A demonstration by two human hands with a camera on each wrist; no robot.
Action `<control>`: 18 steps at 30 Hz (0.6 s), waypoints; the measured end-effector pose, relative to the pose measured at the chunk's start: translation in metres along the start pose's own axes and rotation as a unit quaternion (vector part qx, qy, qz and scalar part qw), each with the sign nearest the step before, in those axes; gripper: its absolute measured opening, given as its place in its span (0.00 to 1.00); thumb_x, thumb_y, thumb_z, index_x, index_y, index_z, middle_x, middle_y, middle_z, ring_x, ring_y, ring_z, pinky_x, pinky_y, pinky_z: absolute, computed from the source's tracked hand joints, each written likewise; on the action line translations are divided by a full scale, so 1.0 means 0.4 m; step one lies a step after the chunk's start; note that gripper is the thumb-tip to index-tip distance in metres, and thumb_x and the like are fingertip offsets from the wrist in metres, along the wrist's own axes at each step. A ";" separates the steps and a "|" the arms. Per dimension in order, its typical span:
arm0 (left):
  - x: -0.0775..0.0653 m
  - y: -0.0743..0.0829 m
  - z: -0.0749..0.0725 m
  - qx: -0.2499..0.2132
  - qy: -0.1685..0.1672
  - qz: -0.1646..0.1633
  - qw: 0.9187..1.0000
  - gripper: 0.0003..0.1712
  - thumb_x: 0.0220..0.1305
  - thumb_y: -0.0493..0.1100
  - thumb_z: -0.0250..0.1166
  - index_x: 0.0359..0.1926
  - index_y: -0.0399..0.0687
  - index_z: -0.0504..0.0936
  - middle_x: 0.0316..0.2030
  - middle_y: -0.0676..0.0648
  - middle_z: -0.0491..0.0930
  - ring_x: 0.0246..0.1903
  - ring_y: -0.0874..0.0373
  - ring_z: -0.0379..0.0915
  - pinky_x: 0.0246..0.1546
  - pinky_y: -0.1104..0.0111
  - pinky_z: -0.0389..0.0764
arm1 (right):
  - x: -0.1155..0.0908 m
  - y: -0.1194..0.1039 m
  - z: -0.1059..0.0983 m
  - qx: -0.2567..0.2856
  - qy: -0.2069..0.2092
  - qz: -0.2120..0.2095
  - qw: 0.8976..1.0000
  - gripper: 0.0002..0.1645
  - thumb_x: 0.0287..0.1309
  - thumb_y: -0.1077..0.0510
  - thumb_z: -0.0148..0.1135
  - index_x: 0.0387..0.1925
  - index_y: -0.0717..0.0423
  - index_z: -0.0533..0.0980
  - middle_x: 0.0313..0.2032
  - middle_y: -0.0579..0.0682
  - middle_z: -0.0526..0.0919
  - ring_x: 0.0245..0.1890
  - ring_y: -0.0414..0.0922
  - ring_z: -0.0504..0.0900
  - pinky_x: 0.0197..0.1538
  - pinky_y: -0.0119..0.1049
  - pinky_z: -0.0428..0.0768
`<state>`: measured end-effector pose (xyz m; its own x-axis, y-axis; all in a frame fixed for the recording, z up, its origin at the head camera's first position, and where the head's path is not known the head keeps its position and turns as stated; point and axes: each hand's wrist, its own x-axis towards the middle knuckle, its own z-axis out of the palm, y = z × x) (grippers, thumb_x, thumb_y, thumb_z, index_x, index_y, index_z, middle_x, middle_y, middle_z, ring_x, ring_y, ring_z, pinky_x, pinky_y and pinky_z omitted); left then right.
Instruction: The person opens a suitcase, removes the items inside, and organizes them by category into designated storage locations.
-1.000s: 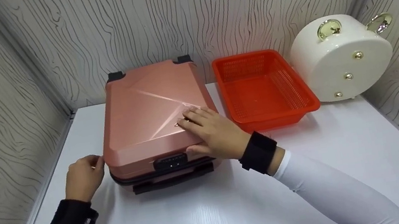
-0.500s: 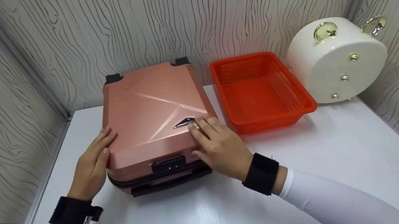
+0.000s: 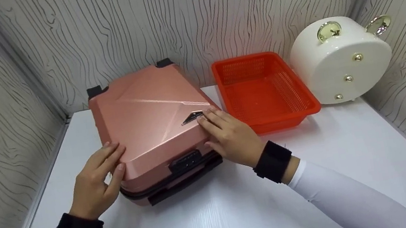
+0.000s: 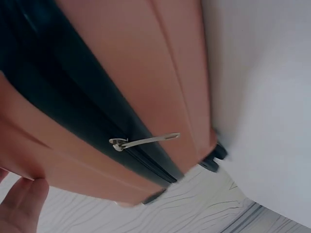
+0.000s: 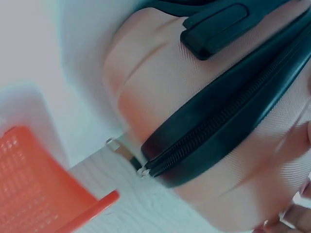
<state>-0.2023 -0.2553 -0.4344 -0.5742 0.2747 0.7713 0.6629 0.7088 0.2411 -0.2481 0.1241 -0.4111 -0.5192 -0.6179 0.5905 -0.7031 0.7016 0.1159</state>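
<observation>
A rose-pink hard-shell suitcase lies flat on the white table, turned at an angle, with its lid down. My left hand rests fingers-first on the lid's front left corner, thumb against the edge. On the front right of the lid lies my right hand, fingers extended beside the dark badge. A black combination lock and a carry handle face me. In the left wrist view a metal zipper pull hangs on the black zipper band; another zipper pull shows in the right wrist view.
Right of the suitcase stands a red plastic basket, close to its side. Behind it at the right is a round white case with gold studs and gold ear-like loops. Wood-patterned panels enclose the table.
My left hand has come from beside the suitcase onto its lid corner. The suitcase has turned counterclockwise, its front end shifting right and its back end left.
</observation>
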 end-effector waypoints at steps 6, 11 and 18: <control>-0.007 0.039 0.013 0.006 0.016 0.042 0.999 0.23 0.71 0.47 0.68 0.63 0.44 0.88 0.60 0.40 0.88 0.60 0.37 0.80 0.71 0.67 0.72 | 0.011 0.040 -0.001 -0.014 -0.018 -0.005 1.000 0.35 0.68 0.56 0.75 0.71 0.64 0.77 0.69 0.64 0.82 0.71 0.59 0.81 0.75 0.51 0.76; -0.011 0.065 0.030 -0.002 0.042 0.075 0.996 0.30 0.81 0.61 0.59 0.58 0.42 0.91 0.55 0.40 0.91 0.52 0.39 0.79 0.57 0.50 0.73 | 0.030 0.053 0.008 -0.042 -0.021 -0.019 0.999 0.31 0.71 0.60 0.72 0.71 0.66 0.77 0.68 0.64 0.83 0.70 0.58 0.82 0.73 0.50 0.78; -0.006 0.117 0.079 -0.004 0.069 0.104 0.992 0.32 0.80 0.64 0.61 0.57 0.40 0.91 0.48 0.41 0.91 0.51 0.40 0.77 0.57 0.49 0.70 | 0.066 0.081 0.008 -0.051 -0.093 -0.001 0.994 0.35 0.74 0.61 0.67 0.76 0.67 0.71 0.73 0.64 0.77 0.75 0.58 0.77 0.76 0.52 0.74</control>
<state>-0.1850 -0.2021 -0.4436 -0.3537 0.3229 0.8779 0.7641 0.6410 0.0721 -0.2860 0.1295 -0.3944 -0.6059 -0.6669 0.4337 -0.6553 0.7275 0.2032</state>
